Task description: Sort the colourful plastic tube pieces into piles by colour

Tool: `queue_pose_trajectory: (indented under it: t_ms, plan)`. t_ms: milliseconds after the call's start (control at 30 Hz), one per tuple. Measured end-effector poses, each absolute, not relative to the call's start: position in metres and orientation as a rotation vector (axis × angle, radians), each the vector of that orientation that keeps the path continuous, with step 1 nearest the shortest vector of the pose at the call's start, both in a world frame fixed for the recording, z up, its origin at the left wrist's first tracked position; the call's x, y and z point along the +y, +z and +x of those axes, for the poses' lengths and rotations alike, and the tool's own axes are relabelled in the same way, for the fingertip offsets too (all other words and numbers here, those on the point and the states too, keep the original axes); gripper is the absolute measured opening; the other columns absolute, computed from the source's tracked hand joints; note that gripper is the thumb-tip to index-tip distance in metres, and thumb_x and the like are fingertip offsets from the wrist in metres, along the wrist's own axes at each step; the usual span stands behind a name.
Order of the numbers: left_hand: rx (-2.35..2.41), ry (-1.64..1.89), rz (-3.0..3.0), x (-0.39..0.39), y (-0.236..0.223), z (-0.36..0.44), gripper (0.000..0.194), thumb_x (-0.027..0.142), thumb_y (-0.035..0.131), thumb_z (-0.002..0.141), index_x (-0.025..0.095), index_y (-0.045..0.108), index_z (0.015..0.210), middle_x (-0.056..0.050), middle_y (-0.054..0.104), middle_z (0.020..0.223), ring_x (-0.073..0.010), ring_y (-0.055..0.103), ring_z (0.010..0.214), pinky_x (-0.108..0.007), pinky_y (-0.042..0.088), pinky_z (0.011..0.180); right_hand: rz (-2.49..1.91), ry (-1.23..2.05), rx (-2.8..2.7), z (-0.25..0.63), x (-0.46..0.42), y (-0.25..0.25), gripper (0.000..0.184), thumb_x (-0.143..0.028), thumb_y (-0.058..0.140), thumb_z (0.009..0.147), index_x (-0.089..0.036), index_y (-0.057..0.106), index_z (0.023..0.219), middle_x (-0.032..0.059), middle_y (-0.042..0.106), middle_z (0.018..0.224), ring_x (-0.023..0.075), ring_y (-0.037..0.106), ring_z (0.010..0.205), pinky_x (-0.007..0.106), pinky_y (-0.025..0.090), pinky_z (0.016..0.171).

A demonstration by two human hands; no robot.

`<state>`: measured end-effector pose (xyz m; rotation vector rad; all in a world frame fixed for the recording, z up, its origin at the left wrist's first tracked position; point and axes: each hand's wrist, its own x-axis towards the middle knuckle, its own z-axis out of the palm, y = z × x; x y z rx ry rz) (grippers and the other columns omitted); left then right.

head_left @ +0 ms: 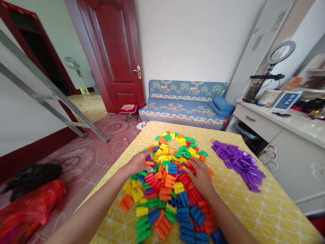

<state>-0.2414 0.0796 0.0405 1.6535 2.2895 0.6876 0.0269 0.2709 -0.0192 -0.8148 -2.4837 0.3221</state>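
A large pile of plastic toy building blocks (166, 181), shaped like joined tubes in red, orange, yellow, green and blue, spreads over the middle of the table. At the pile's left side, my left hand (138, 163) is closed around a purple block (148, 158), with an orange block (149, 163) against its fingertips. My right hand (200, 176) rests over the pile's right side, fingers apart on red and orange blocks, and I see nothing gripped in it. Off to the right lies a separate heap of purple blocks (237, 161).
The table (276, 210) has a yellow patterned cloth. Behind it stand a blue sofa (175, 107) and a red stool (128, 108). A metal ladder (50, 91) and a red plastic bag (35, 203) are at left. A white cabinet (286, 149) borders the right.
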Motion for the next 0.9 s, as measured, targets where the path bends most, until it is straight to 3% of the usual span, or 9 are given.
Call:
queue_pose_trajectory:
  t_ms: [100,233,333,500,667,800,900]
  plan:
    - [2.120,0.540,1.770,0.071,0.053,-0.242,0.068,0.028,0.083,0.051,0.019,0.059,0.113,-0.005,0.062,0.109,-0.0227,0.058,0.097,-0.028,0.045,0.082,-0.821,0.329,-2.490,0.027,0.271,-0.018,0.043,-0.042,0.049,0.090,-0.017,0.062,0.122,0.0129,0.053,0.136,0.0282,0.045,0.128,0.049,0.031,0.108]
    - [2.015,0.417,1.880,0.070,0.065,-0.236,0.051,0.017,0.066,0.067,0.021,0.060,0.118,-0.006,0.060,0.112,-0.0218,0.056,0.104,-0.029,0.043,0.093,-0.829,0.337,-2.491,0.027,0.270,-0.018,0.043,-0.043,0.048,0.090,-0.018,0.062,0.121,0.0126,0.053,0.136,0.0287,0.046,0.127,0.050,0.031,0.107]
    - [2.112,0.350,1.901,0.076,0.062,-0.227,0.047,0.010,0.055,0.072,0.027,0.065,0.115,-0.006,0.059,0.103,-0.0218,0.056,0.100,-0.029,0.046,0.089,-0.824,0.342,-2.483,0.027,0.270,-0.019,0.042,-0.043,0.048,0.090,-0.019,0.062,0.121,0.0124,0.053,0.136,0.0289,0.046,0.127,0.051,0.031,0.107]
    - [2.284,0.176,1.874,0.085,0.055,-0.209,0.050,0.009,0.059,0.069,0.031,0.067,0.113,-0.008,0.057,0.104,-0.0250,0.058,0.099,-0.031,0.047,0.082,-0.813,0.331,-2.469,0.028,0.271,-0.020,0.042,-0.042,0.049,0.089,-0.018,0.063,0.121,0.0126,0.054,0.135,0.0283,0.045,0.127,0.049,0.032,0.107]
    - [2.439,0.068,1.769,0.092,0.052,-0.202,0.041,0.011,0.058,0.071,0.024,0.067,0.108,-0.009,0.059,0.110,-0.0240,0.061,0.092,-0.031,0.047,0.078,-0.811,0.323,-2.473,0.027,0.272,-0.022,0.044,-0.044,0.049,0.089,-0.016,0.063,0.120,0.0135,0.054,0.135,0.0278,0.046,0.126,0.046,0.031,0.108]
    - [2.503,0.251,1.705,0.095,0.051,-0.204,0.019,0.017,0.061,0.072,0.020,0.068,0.090,-0.007,0.061,0.108,-0.0209,0.062,0.089,-0.029,0.046,0.076,-0.820,0.335,-2.472,0.027,0.271,-0.022,0.043,-0.043,0.049,0.089,-0.018,0.063,0.121,0.0125,0.054,0.135,0.0280,0.045,0.127,0.049,0.031,0.107]
    - [2.517,0.764,1.544,0.089,0.053,-0.196,0.013,0.023,0.061,0.077,0.018,0.064,0.088,-0.006,0.063,0.094,-0.0179,0.061,0.082,-0.027,0.045,0.073,-0.828,0.347,-2.477,0.028,0.271,-0.020,0.041,-0.041,0.049,0.089,-0.020,0.062,0.121,0.0120,0.054,0.136,0.0282,0.046,0.127,0.052,0.031,0.107]
